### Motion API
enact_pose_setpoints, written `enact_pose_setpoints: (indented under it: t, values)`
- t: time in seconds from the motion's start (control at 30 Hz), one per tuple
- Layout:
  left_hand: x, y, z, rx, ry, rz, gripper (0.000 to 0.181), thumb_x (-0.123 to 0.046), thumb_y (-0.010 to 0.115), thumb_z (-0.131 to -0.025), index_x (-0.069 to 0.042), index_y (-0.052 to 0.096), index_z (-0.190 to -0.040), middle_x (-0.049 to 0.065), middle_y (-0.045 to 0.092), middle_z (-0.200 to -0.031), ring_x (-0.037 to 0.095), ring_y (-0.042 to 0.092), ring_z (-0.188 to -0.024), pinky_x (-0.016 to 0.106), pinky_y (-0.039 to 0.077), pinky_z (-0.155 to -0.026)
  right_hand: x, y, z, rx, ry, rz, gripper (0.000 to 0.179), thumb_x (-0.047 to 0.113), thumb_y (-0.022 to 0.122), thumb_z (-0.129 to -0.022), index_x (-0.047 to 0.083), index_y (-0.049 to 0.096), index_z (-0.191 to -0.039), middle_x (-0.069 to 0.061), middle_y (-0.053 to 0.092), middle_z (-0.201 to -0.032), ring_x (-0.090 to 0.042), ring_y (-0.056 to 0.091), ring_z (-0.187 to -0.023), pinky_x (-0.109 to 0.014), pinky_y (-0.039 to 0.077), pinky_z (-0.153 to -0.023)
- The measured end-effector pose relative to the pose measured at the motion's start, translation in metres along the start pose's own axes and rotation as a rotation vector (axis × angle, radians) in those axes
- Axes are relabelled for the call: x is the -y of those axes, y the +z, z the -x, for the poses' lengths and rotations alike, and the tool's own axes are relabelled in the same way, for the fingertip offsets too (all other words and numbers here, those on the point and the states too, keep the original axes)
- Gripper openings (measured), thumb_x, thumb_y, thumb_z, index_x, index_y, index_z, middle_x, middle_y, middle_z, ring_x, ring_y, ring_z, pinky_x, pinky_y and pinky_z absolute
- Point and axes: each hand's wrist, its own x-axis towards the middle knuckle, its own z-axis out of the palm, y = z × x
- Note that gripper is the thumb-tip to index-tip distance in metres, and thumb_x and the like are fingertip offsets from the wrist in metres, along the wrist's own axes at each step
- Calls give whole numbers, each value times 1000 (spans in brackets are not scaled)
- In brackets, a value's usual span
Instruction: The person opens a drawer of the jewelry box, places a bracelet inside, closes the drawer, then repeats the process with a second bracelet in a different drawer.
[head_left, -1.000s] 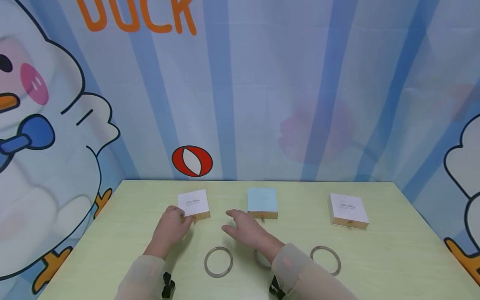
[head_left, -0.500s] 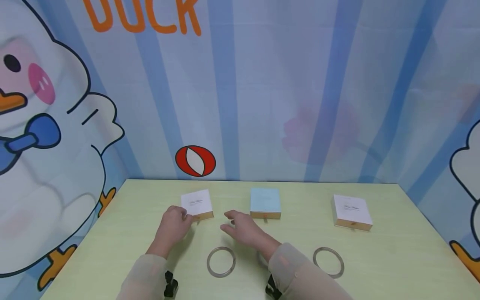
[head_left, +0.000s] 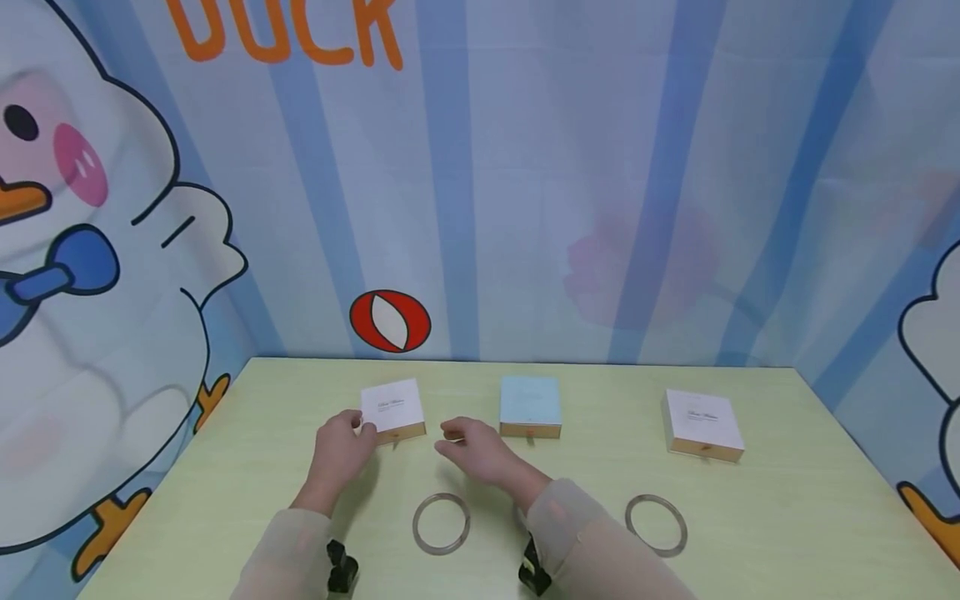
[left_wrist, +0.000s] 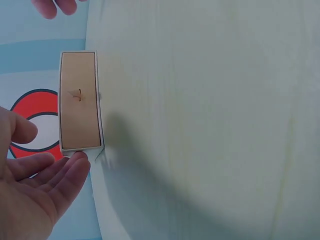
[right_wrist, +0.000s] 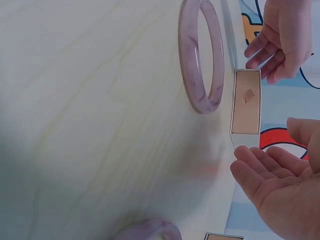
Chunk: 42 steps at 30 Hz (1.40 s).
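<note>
A white square box (head_left: pixel 392 408) with lettering on its lid and a tan drawer front sits at the back left of the table. My left hand (head_left: pixel 337 458) is at its left side; in the left wrist view its fingertips are right at the end of the drawer front (left_wrist: pixel 79 115), thumb apart. To the box's right, my right hand (head_left: pixel 480 454) hovers with loosely bent fingers, holding nothing. A small tab shows mid-front on the drawer. Nearer lies a greyish bangle (head_left: pixel 416 525), mauve and marbled in the right wrist view. A second bangle is mostly hidden by the right forearm.
A light blue box (head_left: pixel 530 400) stands at the back middle, another white box (head_left: pixel 701 417) at the back right. A third bangle (head_left: pixel 683 533) lies front right on the pale table (head_left: pixel 810 517). A cartoon curtain (head_left: pixel 525 167) hangs behind the table's far edge.
My left thumb has come away from the drawer front's corner and the hand has drawn slightly left. My right hand has shifted slightly left. The boxes stay in place.
</note>
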Motion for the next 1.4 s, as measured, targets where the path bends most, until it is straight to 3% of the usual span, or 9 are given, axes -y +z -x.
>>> enact_pose_setpoints:
  t: [0.33,0.83,1.17,1.4]
  values:
    - [-2,-5,1,-10,-91,98,46,-22,43,-94,10,54,-125,29,57,-123,36,56,-110,49,48,-91,4,0,-12,11,-3,-26,37,8,43,-97,-7,51,-129,-21,58,-128,-35,52,-123,-47,41,-105]
    - [0,-4,3,-20,-124,131,42,-23,44,-93,7,61,-117,25,62,-115,27,58,-90,32,50,-70,13,4,-25,117,95,-61,42,9,40,-98,-2,44,-138,-17,49,-140,-32,39,-135,-46,30,-114]
    - [-2,-3,4,-23,-137,152,42,-22,44,-92,6,63,-116,22,64,-109,23,57,-83,23,43,-60,15,5,-31,105,121,-70,44,10,41,-97,-3,41,-140,-19,49,-139,-33,38,-136,-46,31,-113]
    - [-3,-2,4,-21,-175,211,41,-21,44,-90,6,63,-115,13,66,-84,16,54,-67,23,42,-52,15,4,-28,93,129,-87,44,10,42,-97,-3,43,-139,-19,50,-138,-33,39,-135,-46,31,-113]
